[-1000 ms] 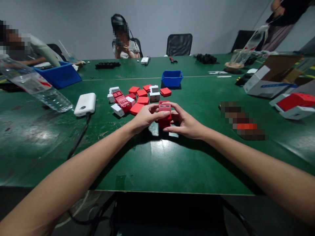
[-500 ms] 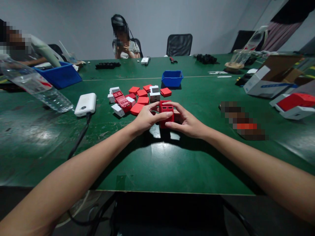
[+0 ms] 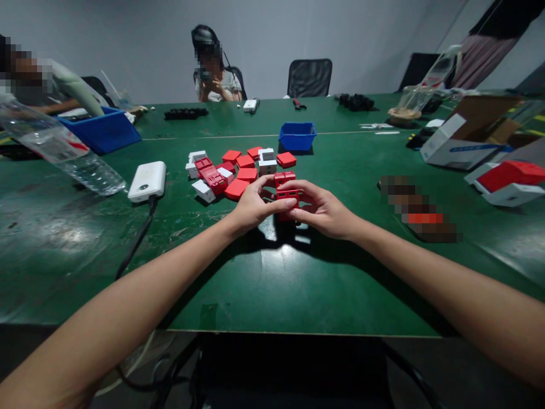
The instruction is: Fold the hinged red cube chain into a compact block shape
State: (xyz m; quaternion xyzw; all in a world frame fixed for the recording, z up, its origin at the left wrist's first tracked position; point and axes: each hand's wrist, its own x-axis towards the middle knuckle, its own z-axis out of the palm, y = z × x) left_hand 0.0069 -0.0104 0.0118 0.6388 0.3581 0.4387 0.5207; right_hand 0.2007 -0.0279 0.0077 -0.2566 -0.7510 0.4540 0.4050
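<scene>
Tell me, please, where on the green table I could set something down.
Bare tabletop stretches from the left hand and right hand to its near edge; another patch separates the small blue bin from the open carton. Crowded: beyond the left hand, where red and white pieces cluster.

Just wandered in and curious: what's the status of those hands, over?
Left hand, right hand: both gripping red slotted block. Block partly covered. Red pieces and white pieces just beyond; small blue bin farther back.

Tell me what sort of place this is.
Probably a shared workroom: red and white parts lie on a large green table, near a small blue bin, with another person seated across it.
</scene>
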